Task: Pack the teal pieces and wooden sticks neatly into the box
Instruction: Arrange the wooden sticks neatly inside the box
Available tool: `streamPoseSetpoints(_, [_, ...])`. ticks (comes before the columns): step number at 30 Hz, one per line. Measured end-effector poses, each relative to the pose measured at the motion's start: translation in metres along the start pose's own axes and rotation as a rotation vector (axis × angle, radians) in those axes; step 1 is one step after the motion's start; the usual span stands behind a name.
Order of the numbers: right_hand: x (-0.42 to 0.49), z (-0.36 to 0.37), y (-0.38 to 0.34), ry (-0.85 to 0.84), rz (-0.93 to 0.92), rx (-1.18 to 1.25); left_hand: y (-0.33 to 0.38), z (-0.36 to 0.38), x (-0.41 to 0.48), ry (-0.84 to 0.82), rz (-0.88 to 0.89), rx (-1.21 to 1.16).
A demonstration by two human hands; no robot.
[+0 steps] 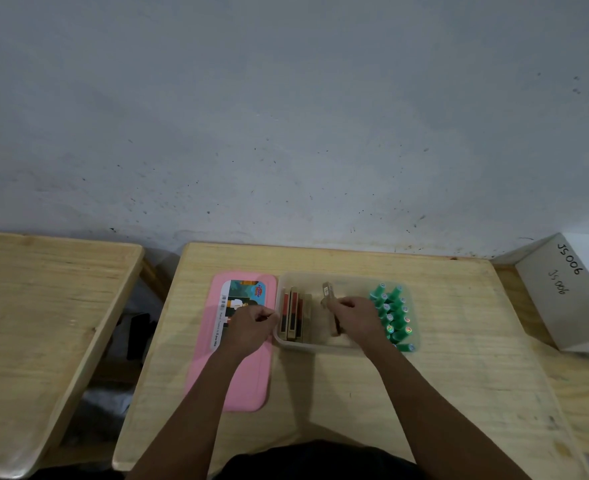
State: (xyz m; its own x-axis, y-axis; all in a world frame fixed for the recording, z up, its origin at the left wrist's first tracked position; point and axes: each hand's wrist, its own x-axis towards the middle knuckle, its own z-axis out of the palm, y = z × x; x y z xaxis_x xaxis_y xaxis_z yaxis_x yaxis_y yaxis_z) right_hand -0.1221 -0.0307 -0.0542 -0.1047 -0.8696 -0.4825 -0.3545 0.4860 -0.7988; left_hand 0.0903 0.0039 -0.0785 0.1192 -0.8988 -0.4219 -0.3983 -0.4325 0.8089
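- The wooden table (pixel 459 375) carries everything; a pink lid (pixel 244 386) lies flat just left of the box.
- The clear box (pixel 307 346) sits open mid-table; its thin walls probably flex if squeezed.
- The right hand (pixel 355 318) hangs over the box's middle, fingers wrapped round one stick (pixel 328 296) near its lower end.
- The left hand (pixel 250 325) is at the box's left wall, fingers curled; I cannot tell whether it pinches the rim.
- Teal pieces (pixel 395 317) stand packed at the right end; they look light and apt to topple, best taken by the sides.
- Sticks (pixel 295 317) lie on edge at the left end; they look stiff and light, easiest gripped mid-length.
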Motion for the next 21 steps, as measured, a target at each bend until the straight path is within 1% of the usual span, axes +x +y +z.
streamPoseSetpoints(2, [-0.007,-0.005,-0.008,-0.148,0.129,0.363,0.0,0.0,0.0,0.0,0.002,0.003])
streamPoseSetpoints(3, [-0.009,-0.007,-0.01,-0.215,0.178,0.482,0.0,0.0,0.0,-0.001,0.001,0.004])
streamPoseSetpoints(5, [-0.01,-0.009,-0.011,-0.303,0.218,0.593,-0.001,0.0,0.0,-0.001,0.002,0.011])
streamPoseSetpoints(7, [-0.01,-0.009,-0.01,-0.333,0.22,0.636,0.0,0.001,-0.001,0.002,0.003,0.014])
streamPoseSetpoints(16, [-0.006,-0.004,0.001,-0.357,0.217,0.675,0.001,0.001,-0.002,0.004,0.0,0.008])
streamPoseSetpoints(18, [-0.002,-0.001,0.002,-0.32,0.245,0.663,0.001,0.001,-0.002,0.006,0.002,0.007])
streamPoseSetpoints(21, [0.004,0.007,0.004,-0.244,0.276,0.576,0.002,0.001,-0.002,0.006,0.007,0.006])
